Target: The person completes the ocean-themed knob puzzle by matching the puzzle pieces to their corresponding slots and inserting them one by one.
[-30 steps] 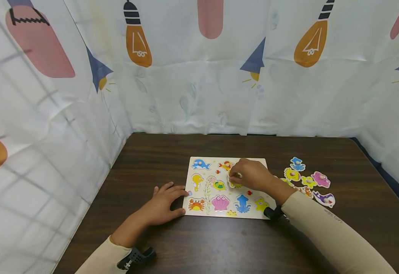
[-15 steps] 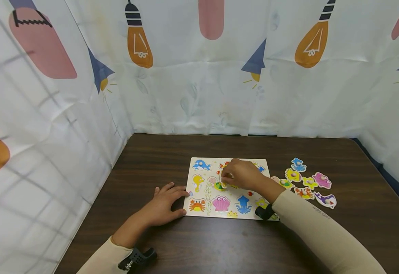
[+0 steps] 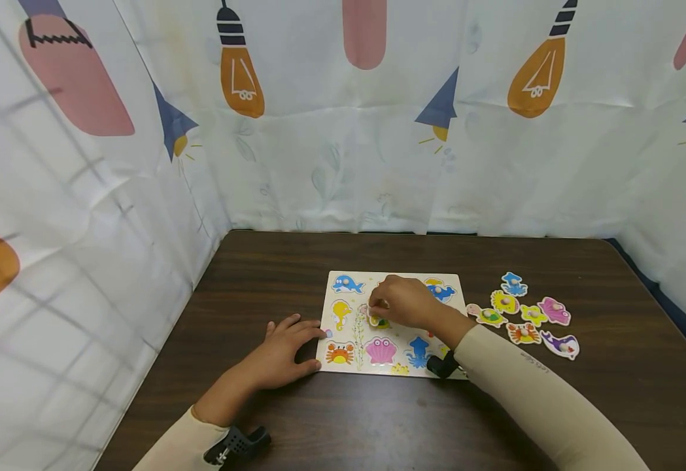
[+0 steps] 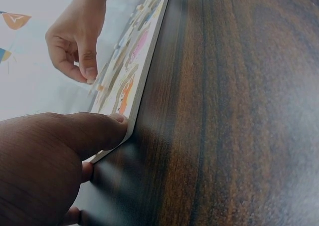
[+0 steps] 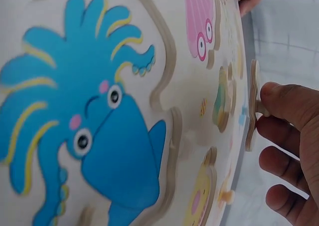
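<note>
A pale puzzle board [image 3: 403,347] printed with sea animals lies on the table. My left hand [image 3: 284,353] rests at its left edge, fingers spread, with the thumb [image 4: 107,128] touching the near corner in the left wrist view. Over the middle of the board, my right hand [image 3: 404,301] pinches a wooden puzzle piece [image 5: 252,106] by its knob. That piece stands edge-on in the right wrist view, apart from the board, so its picture is hidden. A blue whale piece [image 3: 347,283] and a blue fish piece [image 3: 441,291] sit in the board's top row.
Several loose pieces lie right of the board, among them a turtle piece [image 3: 490,317], a crab piece [image 3: 523,333], a pink piece [image 3: 554,311] and a purple piece [image 3: 560,345]. The brown table [image 3: 343,418] is bordered by a printed white curtain [image 3: 343,163].
My right hand has moved left across the board with the puzzle piece, uncovering the blue fish at the top right. My left hand has stayed at the board's edge.
</note>
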Available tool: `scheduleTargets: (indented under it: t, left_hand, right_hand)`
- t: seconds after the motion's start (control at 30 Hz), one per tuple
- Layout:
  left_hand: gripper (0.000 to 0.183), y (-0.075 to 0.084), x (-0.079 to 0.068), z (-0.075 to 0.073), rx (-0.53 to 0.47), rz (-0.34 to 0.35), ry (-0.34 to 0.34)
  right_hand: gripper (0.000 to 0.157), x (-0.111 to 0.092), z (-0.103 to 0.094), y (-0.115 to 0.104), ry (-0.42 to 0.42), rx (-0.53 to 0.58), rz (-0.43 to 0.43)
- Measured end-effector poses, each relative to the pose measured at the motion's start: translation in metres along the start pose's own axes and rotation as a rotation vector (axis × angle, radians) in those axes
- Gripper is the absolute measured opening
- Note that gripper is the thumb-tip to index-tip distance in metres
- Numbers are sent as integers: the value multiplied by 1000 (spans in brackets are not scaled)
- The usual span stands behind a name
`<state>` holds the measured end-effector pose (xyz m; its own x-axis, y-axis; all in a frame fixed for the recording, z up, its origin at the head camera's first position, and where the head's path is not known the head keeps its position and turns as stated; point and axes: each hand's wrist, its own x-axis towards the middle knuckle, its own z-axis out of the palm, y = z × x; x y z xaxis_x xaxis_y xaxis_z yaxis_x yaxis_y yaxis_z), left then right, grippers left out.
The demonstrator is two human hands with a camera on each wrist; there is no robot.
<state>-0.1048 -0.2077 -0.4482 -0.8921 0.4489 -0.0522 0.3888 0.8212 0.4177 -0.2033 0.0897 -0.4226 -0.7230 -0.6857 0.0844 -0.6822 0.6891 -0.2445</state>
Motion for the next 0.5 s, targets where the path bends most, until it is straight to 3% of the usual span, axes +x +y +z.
scheduleTargets:
  t: [0.5]
  left_hand:
    - [49, 0, 0, 0, -9, 4, -6]
  right_hand:
    - [13, 19, 8, -12, -41, -17, 11]
